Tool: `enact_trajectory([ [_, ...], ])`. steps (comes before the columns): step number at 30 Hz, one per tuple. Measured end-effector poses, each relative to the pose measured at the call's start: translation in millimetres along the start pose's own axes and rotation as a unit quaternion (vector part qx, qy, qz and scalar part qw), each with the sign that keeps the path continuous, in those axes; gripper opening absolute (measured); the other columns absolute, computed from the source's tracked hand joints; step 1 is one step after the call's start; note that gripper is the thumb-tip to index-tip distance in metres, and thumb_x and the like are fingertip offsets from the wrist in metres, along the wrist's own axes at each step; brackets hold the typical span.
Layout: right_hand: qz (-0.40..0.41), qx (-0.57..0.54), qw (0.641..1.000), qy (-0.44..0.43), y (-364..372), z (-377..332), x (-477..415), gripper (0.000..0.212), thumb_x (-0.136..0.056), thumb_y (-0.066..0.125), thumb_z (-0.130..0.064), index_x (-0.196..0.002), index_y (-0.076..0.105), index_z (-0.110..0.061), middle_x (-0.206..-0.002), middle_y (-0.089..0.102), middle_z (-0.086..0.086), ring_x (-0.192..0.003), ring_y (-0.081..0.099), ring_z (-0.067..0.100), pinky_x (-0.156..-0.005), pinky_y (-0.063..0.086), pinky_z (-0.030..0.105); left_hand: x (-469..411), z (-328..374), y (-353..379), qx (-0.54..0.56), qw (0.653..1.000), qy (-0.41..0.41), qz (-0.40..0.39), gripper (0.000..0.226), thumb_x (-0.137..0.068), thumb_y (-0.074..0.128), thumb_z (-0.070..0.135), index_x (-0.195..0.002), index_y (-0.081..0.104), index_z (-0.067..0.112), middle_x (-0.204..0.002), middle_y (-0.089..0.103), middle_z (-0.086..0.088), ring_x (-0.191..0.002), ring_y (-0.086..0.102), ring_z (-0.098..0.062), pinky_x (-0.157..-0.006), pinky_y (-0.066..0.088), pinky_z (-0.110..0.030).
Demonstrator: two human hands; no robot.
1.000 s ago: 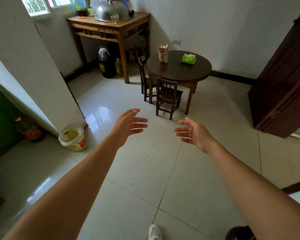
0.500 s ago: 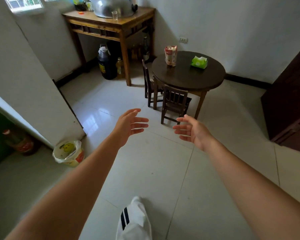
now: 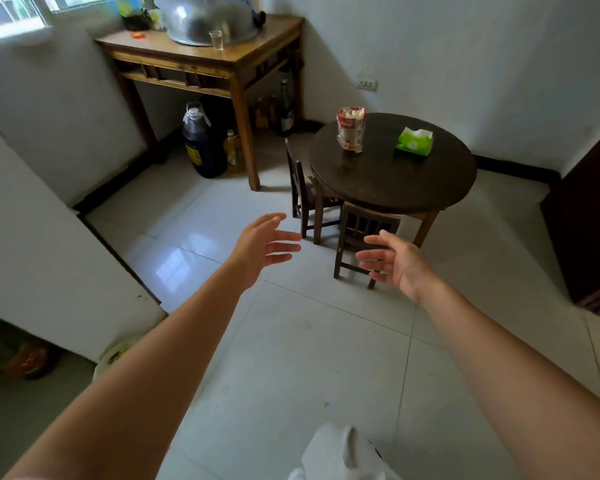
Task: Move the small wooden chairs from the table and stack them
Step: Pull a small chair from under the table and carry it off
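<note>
Two small dark wooden chairs are tucked under a round dark table (image 3: 440, 188). The nearer chair (image 3: 359, 225) shows its slatted back toward me; the other chair (image 3: 300, 183) stands at the table's left side. My left hand (image 3: 262, 245) is stretched forward with fingers spread, left of the nearer chair and short of it. My right hand (image 3: 395, 259) is also spread and empty, and overlaps the nearer chair's lower right part in the image; I cannot tell if it touches.
On the round table stand a snack packet (image 3: 351, 129) and a green tissue pack (image 3: 414, 142). A tall wooden side table (image 3: 257, 57) carries a metal pot lid and a glass; jugs (image 3: 203, 145) stand beneath it. A dark cabinet (image 3: 589, 216) is at right, a white wall corner at left.
I have stepped closer to the round table, so chairs and table appear larger. Both hands stay spread and have come nearer to the front chair.
</note>
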State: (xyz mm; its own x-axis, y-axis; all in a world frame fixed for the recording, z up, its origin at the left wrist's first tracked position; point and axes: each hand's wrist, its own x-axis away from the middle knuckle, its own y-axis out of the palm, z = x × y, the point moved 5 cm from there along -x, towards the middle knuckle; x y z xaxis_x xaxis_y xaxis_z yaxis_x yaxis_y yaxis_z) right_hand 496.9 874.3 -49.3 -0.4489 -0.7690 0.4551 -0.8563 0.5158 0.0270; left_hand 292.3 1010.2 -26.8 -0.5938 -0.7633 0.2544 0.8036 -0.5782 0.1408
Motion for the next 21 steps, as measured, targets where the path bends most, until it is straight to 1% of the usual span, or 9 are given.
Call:
enact_trajectory([
  [4,0.013,0.000,1.000,0.009,4.4,-15.9,-57.0,0.034,-0.093,0.041,-0.042,-0.101,0.064,-0.019,-0.097,0.072,0.010,-0.087,0.067,0.024,-0.066,0.051,0.032,-63.2,3.9,-15.8,-0.005,1.000,-0.004,-0.013,0.032,-0.097,0.038,0.027,-0.123,0.050,0.013,-0.103,0.068,-0.014,-0.093,0.068,-0.030,-0.077,0.054,-0.034],
  [7,0.016,0.005,1.000,0.014,6.2,-26.7,-104.9,0.033,-0.093,0.041,-0.042,-0.101,0.063,-0.019,-0.098,0.072,0.010,-0.090,0.066,0.026,-0.073,0.053,0.034,-116.2,7.4,-24.5,-0.009,1.000,-0.010,-0.013,0.033,-0.097,0.038,0.028,-0.124,0.050,0.014,-0.104,0.069,-0.014,-0.093,0.068,-0.031,-0.077,0.054,-0.035],
  [9,0.017,0.000,1.000,0.019,5.7,-37.8,-141.6,0.034,-0.093,0.041,-0.042,-0.103,0.063,-0.018,-0.098,0.072,0.010,-0.091,0.066,0.026,-0.078,0.051,0.037,-155.1,13.0,-28.2,-0.014,1.000,-0.011,-0.014,0.033,-0.096,0.039,0.029,-0.124,0.051,0.014,-0.104,0.069,-0.014,-0.094,0.068,-0.031,-0.076,0.055,-0.034],
  [11,0.020,-0.002,1.000,0.024,3.5,-54.2,-182.3,0.037,-0.093,0.040,-0.042,-0.106,0.063,-0.016,-0.098,0.072,0.011,-0.091,0.066,0.027,-0.080,0.051,0.037,-198.4,22.6,-30.5,-0.016,1.000,-0.013,-0.016,0.032,-0.096,0.039,0.029,-0.123,0.051,0.015,-0.105,0.069,-0.014,-0.094,0.068,-0.031,-0.076,0.055,-0.034],
  [14,0.034,-0.012,0.999,0.028,-2.9,-80.8,-231.7,0.036,-0.093,0.040,-0.042,-0.104,0.064,-0.017,-0.095,0.072,0.010,-0.088,0.067,0.025,-0.076,0.052,0.035,-254.8,38.2,-26.9,-0.027,0.999,-0.028,-0.023,0.031,-0.097,0.039,0.029,-0.122,0.052,0.016,-0.103,0.069,-0.014,-0.093,0.069,-0.030,-0.074,0.055,-0.033],
  [16,0.044,-0.025,0.998,0.035,-8.6,-94.7,-258.4,0.033,-0.093,0.041,-0.041,-0.099,0.064,-0.019,-0.094,0.072,0.009,-0.088,0.067,0.023,-0.076,0.051,0.034,-289.4,47.3,-20.4,-0.035,0.998,-0.045,-0.025,0.030,-0.097,0.038,0.028,-0.121,0.053,0.017,-0.101,0.070,-0.013,-0.090,0.069,-0.029,-0.071,0.056,-0.031],
  [18,0.052,-0.032,0.997,0.035,-15.7,-107.7,-284.1,0.032,-0.093,0.041,-0.041,-0.099,0.063,-0.020,-0.095,0.072,0.009,-0.089,0.066,0.023,-0.076,0.051,0.035,-324.8,57.3,-10.1,-0.032,0.998,-0.046,-0.033,0.028,-0.097,0.038,0.027,-0.118,0.054,0.019,-0.099,0.071,-0.012,-0.089,0.070,-0.027,-0.068,0.056,-0.030],
  [21,0.069,-0.042,0.996,0.045,-26.3,-120.5,-312.7,0.031,-0.094,0.040,-0.041,-0.100,0.062,-0.020,-0.097,0.071,0.010,-0.090,0.066,0.024,-0.072,0.051,0.033,-369.2,66.7,5.8,-0.023,0.997,-0.051,-0.054,0.023,-0.096,0.040,0.026,-0.111,0.057,0.022,-0.090,0.075,-0.008,-0.084,0.072,-0.025,-0.064,0.057,-0.029],
])
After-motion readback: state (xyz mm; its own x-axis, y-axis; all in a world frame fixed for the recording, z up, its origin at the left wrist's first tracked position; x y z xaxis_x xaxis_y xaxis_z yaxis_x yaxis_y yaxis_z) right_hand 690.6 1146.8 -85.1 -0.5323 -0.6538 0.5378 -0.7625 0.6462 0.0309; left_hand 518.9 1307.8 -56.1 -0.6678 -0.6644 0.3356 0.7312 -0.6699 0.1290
